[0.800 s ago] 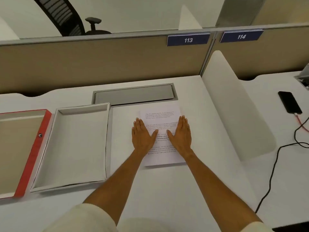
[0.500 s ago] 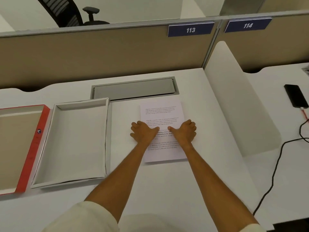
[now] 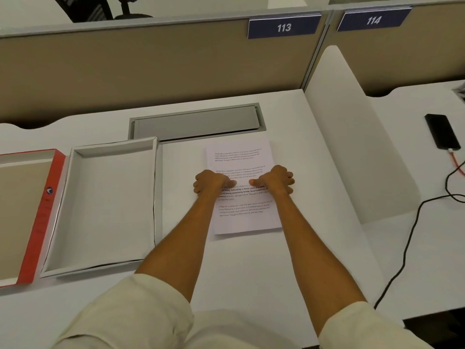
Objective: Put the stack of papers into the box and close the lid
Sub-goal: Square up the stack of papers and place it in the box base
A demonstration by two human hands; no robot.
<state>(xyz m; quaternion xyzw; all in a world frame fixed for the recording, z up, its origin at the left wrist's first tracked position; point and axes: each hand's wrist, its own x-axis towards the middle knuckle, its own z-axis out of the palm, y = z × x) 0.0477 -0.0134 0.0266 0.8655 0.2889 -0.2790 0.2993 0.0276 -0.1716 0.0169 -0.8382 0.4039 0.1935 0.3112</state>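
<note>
While flat on the surface, just right of the open box: stack of papers, printed side up, long edges running away from the body, not yet lifted.

Left hand: curled over the left long edge, thumb lying on the top sheet, fingers tucked at or under the edge; cannot tell how far under. Right hand: mirrored on the right long edge, thumb on top. Both closed on the stack at mid-length, thumbs pointing toward each other, apart.

Box: white tray, empty, mouth up, touching nothing of the stack. Lid: red-sided, inside up, just left of the box, apparently touching it.

Handling notes, as judgement:
- Fingers fully beneath the bottom sheet before lifting, else lower sheets left behind.
- Even squeeze from both sides; slight upward bow acceptable, hard squeeze likely to buckle the middle.
- Level lift, clear of the box's near wall, then leftward carry.
- Long edges parallel to the box walls before lowering; fit appears loose, not certain.
- Release low, not dropped, to keep sheets squared.
</note>
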